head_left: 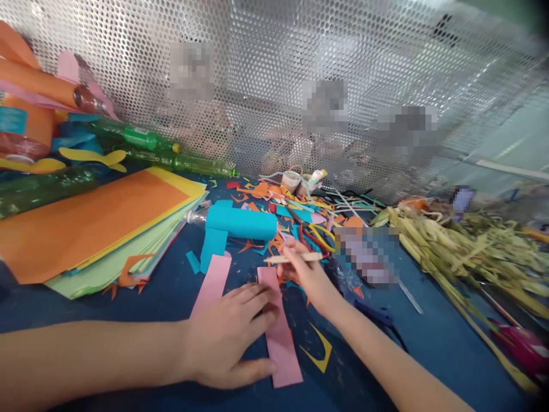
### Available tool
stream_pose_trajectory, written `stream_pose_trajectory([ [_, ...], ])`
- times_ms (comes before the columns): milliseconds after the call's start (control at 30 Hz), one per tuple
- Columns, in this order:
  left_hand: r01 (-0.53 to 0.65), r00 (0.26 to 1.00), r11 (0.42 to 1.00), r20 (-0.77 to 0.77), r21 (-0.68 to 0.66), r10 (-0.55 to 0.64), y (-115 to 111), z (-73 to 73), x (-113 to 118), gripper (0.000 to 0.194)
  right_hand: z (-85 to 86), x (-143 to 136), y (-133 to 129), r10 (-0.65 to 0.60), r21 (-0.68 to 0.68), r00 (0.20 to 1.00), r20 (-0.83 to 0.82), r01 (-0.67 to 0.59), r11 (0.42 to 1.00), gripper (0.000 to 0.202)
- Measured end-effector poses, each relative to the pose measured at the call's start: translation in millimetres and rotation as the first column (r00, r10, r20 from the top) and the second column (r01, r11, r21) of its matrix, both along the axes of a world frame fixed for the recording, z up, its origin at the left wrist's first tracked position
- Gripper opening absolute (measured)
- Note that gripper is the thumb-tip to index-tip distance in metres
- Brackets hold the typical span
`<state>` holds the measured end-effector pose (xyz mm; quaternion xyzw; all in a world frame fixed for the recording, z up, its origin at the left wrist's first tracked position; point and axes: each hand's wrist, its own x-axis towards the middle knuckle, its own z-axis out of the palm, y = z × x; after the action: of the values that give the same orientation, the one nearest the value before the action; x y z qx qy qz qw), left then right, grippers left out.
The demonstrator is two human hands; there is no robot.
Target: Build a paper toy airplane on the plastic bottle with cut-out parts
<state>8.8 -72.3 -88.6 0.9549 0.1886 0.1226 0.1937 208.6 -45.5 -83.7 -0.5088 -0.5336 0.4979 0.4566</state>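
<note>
A pink paper strip (283,349) lies on the blue tabletop, with my left hand (234,332) spread flat over its left edge. Partly under that hand, a second pink strip (213,280) reaches up to a bottle wrapped in blue paper (242,222). My right hand (302,272) is closed round a beige pen (295,258), held nearly level just above the top end of the first strip. The pen points left.
Stacked coloured paper (98,220) and green bottles (141,137) are at the left. Scissors (319,237), scraps and small pots (290,181) lie beyond my hands. Dry husks (467,246) cover the right side. A perforated metal screen (266,63) stands behind.
</note>
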Motion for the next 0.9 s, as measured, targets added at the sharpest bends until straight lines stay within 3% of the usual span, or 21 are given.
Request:
stream_pose_trajectory([
  [133,-0.015,0.999,1.000,-0.047,0.005,0.015,-3.8,-4.6,0.7,0.065,-15.3,-6.6,-8.9,-0.091,0.143,0.976,0.197,0.063,0.988,0.020],
  [300,-0.030,0.992,0.999,-0.119,-0.016,0.028,-3.0,-6.6,2.3,0.063,-21.4,-3.4,-9.3,-0.184,0.217,0.960,0.210,0.137,0.966,0.025],
  [500,-0.066,0.993,0.998,-0.094,0.008,0.066,-2.4,-8.3,3.2,0.058,-25.2,-1.9,-7.2,-0.149,0.199,0.970,0.194,0.109,0.974,0.025],
  [900,-0.010,0.987,1.000,-0.158,0.008,0.012,0.7,-5.9,5.0,0.062,-26.0,-1.8,-8.2,-0.088,0.185,0.967,0.239,0.044,0.982,0.023],
])
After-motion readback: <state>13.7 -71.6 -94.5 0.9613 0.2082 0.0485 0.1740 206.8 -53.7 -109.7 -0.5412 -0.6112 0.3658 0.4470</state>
